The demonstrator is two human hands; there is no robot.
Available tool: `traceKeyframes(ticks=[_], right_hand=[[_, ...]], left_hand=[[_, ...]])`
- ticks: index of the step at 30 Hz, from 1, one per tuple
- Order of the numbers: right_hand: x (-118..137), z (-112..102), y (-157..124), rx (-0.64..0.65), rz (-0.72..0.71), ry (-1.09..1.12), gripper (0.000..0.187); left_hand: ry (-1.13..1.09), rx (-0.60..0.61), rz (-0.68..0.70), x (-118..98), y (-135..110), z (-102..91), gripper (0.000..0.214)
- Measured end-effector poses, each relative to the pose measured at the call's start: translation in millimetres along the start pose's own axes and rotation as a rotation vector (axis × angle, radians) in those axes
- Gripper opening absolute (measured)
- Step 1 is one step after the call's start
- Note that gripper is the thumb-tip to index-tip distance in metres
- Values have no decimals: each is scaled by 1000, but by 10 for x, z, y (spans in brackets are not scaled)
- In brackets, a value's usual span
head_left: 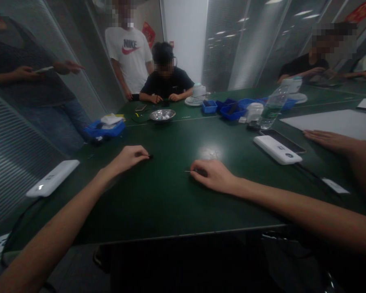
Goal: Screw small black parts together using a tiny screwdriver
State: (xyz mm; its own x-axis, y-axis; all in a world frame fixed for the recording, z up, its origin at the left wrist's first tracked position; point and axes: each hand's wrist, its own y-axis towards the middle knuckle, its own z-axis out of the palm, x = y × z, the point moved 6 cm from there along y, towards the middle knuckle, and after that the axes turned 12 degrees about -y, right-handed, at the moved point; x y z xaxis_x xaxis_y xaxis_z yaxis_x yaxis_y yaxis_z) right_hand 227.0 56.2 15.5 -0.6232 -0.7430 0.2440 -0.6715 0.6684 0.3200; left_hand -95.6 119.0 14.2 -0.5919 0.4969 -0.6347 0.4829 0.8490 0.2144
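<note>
Above the left middle of the green table [171, 203], my left hand [129, 158] is closed in a pinch on a small black piece [151, 156]; its exact kind is too small to make out. My right hand [213, 175], low over the tabletop to the right, has its thumb and forefinger together on a thin tool with a slim pale tip [187, 171]. That tip points left, toward the left hand, and does not touch the black piece. My fingers hide most of the tool.
White power banks [277, 149] with cables lie on both sides, and a phone [283, 140] is at right. Farther back are a metal bowl [162, 115], a water bottle [271, 108] and blue bins [232, 112]. Another person's hand [332, 141] rests at right; several people are around.
</note>
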Motion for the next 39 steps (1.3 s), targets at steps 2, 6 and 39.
traceKeyframes(ticks=[2,6,39], right_hand=[[4,-12,-5,-25,-8,6,19],[26,-34,-13,-54,-38,17,17],[184,14,-65,25,-226,-61,19]], left_hand=[[-95,52,109,-417,90,375,24],[-210,125,176,-952,112,897,18],[-261,212,206,-1124,29,1047,22]])
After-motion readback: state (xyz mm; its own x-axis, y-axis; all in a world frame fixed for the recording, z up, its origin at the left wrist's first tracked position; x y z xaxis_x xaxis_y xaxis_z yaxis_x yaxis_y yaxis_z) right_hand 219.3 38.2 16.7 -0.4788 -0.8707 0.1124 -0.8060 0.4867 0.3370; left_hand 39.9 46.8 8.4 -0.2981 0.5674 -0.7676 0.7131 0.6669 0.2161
